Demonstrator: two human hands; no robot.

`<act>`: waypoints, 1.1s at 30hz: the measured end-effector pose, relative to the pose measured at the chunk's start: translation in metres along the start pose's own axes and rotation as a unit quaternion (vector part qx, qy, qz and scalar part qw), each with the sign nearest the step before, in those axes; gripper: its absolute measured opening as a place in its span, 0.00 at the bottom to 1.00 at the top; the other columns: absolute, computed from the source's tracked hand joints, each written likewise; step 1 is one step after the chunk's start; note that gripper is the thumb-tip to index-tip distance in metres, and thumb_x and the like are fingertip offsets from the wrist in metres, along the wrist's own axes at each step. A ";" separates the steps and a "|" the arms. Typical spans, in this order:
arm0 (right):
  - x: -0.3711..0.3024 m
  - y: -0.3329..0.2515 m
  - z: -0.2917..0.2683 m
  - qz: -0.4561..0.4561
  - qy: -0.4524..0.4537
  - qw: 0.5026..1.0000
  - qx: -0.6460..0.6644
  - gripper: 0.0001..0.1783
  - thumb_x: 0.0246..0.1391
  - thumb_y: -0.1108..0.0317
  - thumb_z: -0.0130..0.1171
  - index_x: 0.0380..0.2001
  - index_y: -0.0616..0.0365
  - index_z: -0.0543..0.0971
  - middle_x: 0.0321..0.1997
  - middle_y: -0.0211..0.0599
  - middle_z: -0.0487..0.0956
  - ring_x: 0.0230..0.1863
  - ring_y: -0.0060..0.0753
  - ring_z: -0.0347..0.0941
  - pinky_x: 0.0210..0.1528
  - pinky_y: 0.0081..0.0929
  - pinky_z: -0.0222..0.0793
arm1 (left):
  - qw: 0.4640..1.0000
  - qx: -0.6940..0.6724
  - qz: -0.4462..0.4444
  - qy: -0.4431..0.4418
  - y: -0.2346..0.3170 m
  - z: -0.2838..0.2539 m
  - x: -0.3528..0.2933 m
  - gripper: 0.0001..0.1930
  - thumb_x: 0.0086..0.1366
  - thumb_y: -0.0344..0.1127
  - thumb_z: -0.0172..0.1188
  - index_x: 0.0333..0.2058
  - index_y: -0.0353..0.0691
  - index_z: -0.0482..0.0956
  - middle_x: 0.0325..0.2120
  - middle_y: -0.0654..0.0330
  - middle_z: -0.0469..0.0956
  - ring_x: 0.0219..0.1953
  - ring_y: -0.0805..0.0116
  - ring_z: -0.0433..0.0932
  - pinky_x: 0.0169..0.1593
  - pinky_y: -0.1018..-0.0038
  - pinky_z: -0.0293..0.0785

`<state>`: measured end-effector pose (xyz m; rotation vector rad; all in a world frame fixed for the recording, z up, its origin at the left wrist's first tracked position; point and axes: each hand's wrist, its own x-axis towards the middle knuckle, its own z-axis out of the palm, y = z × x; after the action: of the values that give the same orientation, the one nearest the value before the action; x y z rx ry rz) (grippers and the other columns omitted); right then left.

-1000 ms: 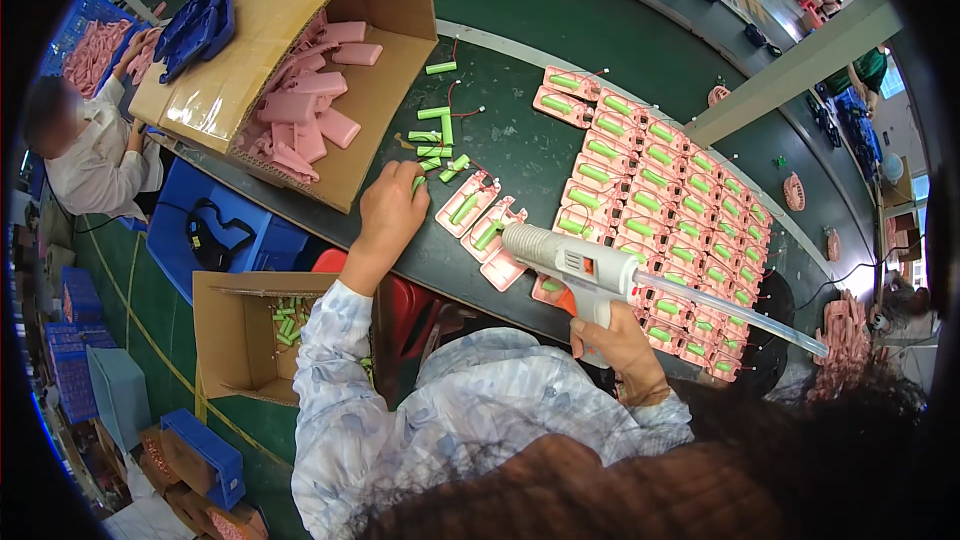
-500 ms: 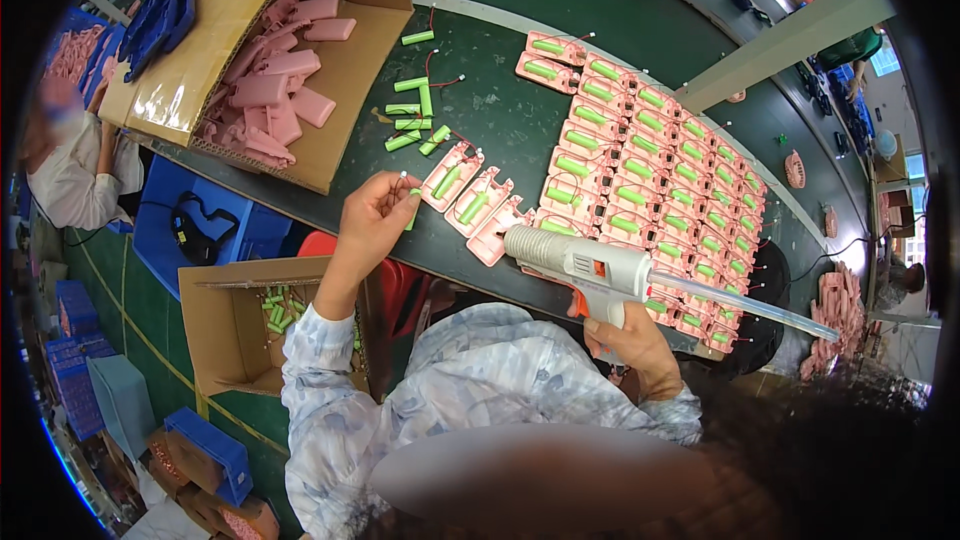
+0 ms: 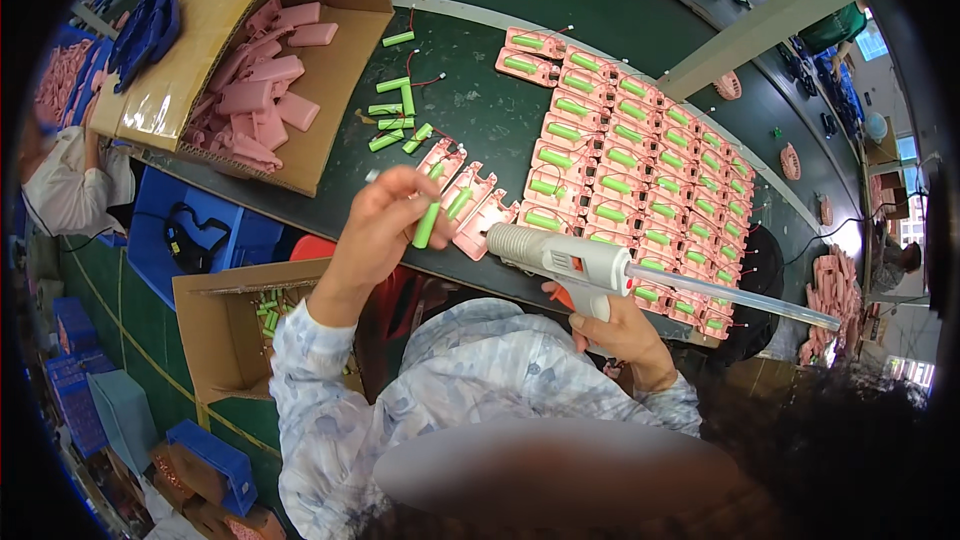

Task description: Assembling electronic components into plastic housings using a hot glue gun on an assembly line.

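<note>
My left hand (image 3: 372, 230) pinches a green cylindrical battery (image 3: 427, 226) upright between its fingers, above the near edge of the dark workbench. A small white plug shows just beyond the knuckles. My right hand (image 3: 628, 332) grips a white hot glue gun (image 3: 572, 262), a long clear glue stick (image 3: 735, 298) jutting out of its rear. The gun's nozzle points at a pink plastic housing (image 3: 468, 242) with no battery in it. Beside that one lie two more pink housings, each holding a green battery (image 3: 460, 203); my left hand partly covers the farther one.
Rows of pink housings with batteries (image 3: 625, 157) fill the bench to the right. Several loose batteries (image 3: 395, 110) lie ahead. A cardboard box of pink parts (image 3: 345, 70) stands at left; a lower carton (image 3: 215, 340) holds more batteries. Another person's sleeve (image 3: 75, 185) shows far left.
My left hand has come nearer and turned, so the battery now stands upright in plain sight. The glue gun keeps its place by the housing. The whole view has shifted slightly.
</note>
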<state>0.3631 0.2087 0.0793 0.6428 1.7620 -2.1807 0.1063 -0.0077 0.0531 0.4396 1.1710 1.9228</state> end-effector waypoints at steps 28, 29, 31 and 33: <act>-0.005 0.011 -0.006 -0.024 0.014 0.999 -0.032 0.17 0.60 0.72 0.54 0.52 0.65 0.75 0.32 0.31 0.76 0.22 0.18 0.69 0.24 0.20 0.64 | 0.852 0.493 0.177 0.010 0.033 0.023 0.011 0.12 0.57 0.24 0.60 0.41 0.35 0.73 0.33 0.59 0.74 0.33 0.71 0.74 0.39 0.75 0.72; -0.004 0.012 -0.007 -0.036 0.008 0.999 -0.040 0.17 0.60 0.72 0.54 0.51 0.66 0.75 0.32 0.33 0.76 0.22 0.19 0.69 0.23 0.19 0.63 | 0.837 0.520 0.163 0.054 0.026 0.004 0.005 0.12 0.56 0.23 0.60 0.40 0.35 0.73 0.33 0.59 0.74 0.33 0.71 0.74 0.39 0.75 0.71; -0.003 0.004 -0.004 -0.027 0.006 0.998 -0.048 0.16 0.60 0.71 0.54 0.50 0.65 0.76 0.29 0.31 0.75 0.21 0.18 0.68 0.23 0.19 0.62 | 0.808 0.563 0.121 0.128 0.015 -0.027 -0.005 0.14 0.50 0.21 0.60 0.38 0.33 0.72 0.32 0.53 0.74 0.32 0.61 0.76 0.39 0.68 0.74; 0.000 0.001 -0.002 -0.020 0.004 0.998 -0.057 0.15 0.60 0.70 0.54 0.49 0.65 0.76 0.27 0.29 0.74 0.21 0.18 0.67 0.22 0.19 0.62 | 0.794 0.577 0.118 0.149 -0.002 -0.056 -0.006 0.14 0.50 0.20 0.59 0.37 0.33 0.72 0.32 0.52 0.73 0.32 0.59 0.76 0.39 0.67 0.74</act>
<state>0.3638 0.2106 0.0784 0.5949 1.9043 -2.0869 0.0746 -0.0438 0.0242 0.9570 2.5667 1.2446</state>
